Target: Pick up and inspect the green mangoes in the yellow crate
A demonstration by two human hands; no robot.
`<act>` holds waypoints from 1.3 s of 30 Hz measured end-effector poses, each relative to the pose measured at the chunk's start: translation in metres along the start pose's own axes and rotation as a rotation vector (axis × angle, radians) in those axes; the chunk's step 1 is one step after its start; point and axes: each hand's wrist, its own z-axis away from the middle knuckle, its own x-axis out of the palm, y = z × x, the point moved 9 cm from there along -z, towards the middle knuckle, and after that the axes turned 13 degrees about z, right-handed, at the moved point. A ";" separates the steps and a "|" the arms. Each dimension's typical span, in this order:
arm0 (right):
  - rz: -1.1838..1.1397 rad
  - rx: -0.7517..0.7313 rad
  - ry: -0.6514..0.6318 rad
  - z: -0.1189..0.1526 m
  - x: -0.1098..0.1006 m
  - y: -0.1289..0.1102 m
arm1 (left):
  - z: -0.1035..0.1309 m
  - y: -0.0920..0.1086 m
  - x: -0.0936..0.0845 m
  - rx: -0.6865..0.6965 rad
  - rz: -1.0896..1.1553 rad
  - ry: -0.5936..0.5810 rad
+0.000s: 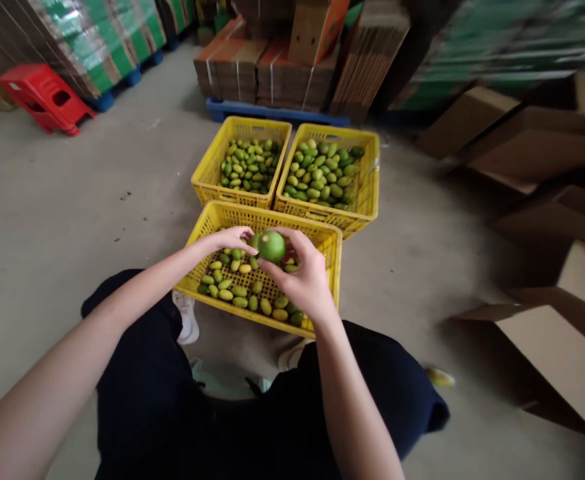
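Note:
A round-ended green, lemon-like fruit (273, 247) is gripped between the thumb and fingers of my right hand (306, 272). Beside it my left hand (237, 239) pinches at a second green fruit (255, 242), which is partly hidden behind the first. Both hands are over the near yellow crate (265, 212). Green and yellowish oval fruits (239, 291) lie in that crate, mostly along its near and left sides, with its slotted floor showing between them. My hands cover part of its middle.
Two more yellow crates (202, 179) (375, 173) of green fruits stand just beyond. Flattened cartons (292, 80) are stacked on a blue pallet (277, 112) behind them. Open cardboard boxes (552, 353) line the right. A red stool (47, 97) lies at the far left.

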 end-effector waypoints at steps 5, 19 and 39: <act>-0.141 0.214 0.157 -0.004 -0.007 0.038 | 0.034 0.069 0.026 0.277 -0.025 -0.081; 0.310 0.081 0.189 0.000 -0.005 0.031 | 0.062 0.084 0.033 0.684 -0.221 0.093; -0.356 0.426 0.000 -0.001 0.018 0.065 | 0.038 0.038 0.047 0.122 0.494 -0.128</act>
